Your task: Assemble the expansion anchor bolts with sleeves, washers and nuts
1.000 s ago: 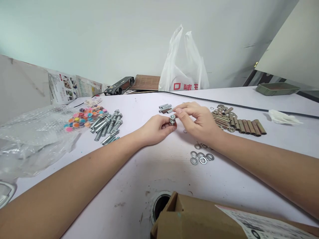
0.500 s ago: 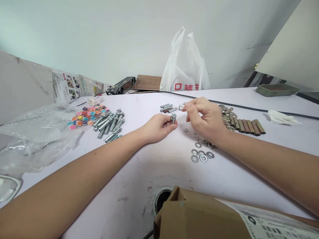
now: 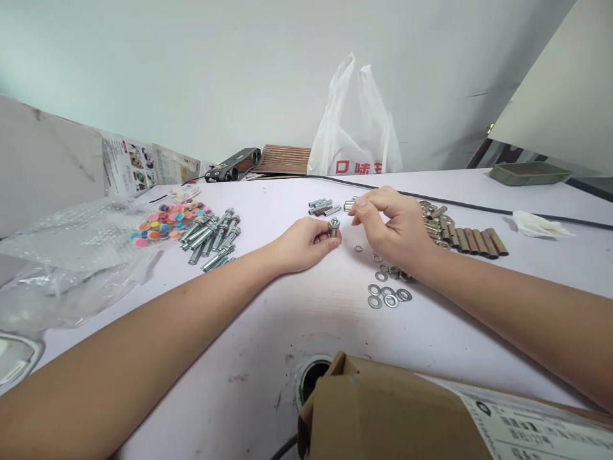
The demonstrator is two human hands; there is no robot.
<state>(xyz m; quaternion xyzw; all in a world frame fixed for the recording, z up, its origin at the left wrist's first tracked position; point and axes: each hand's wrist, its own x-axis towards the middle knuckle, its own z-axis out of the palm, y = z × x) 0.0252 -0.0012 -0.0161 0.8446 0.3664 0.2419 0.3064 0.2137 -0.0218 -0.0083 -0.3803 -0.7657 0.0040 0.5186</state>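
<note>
At the middle of the frame, the left hand [image 3: 302, 246] pinches a metal bolt [image 3: 334, 225] between thumb and fingers, its nutted end up. Right of it, the right hand [image 3: 395, 227] is curled above the table [image 3: 258, 319], fingertips gathered; whether they pinch anything, I cannot tell. Upper centre, a translucent white bag [image 3: 354, 144] bears red characters, 口味 and a partly hidden third; its contents cannot be made out. At the upper right sits a shallow green tray [image 3: 530, 174] with a reddish-brown interior. A cardboard box [image 3: 397, 409] fills the lower right, its contents hidden, its white label [image 3: 536, 425] carrying a round black mark and blurred print. Left of centre, bolt assemblies [image 3: 211, 236] lie beside colourful discs [image 3: 167, 223] and clear plastic wrap [image 3: 71, 255]; flat washers [image 3: 391, 300] lie below the right hand.
</note>
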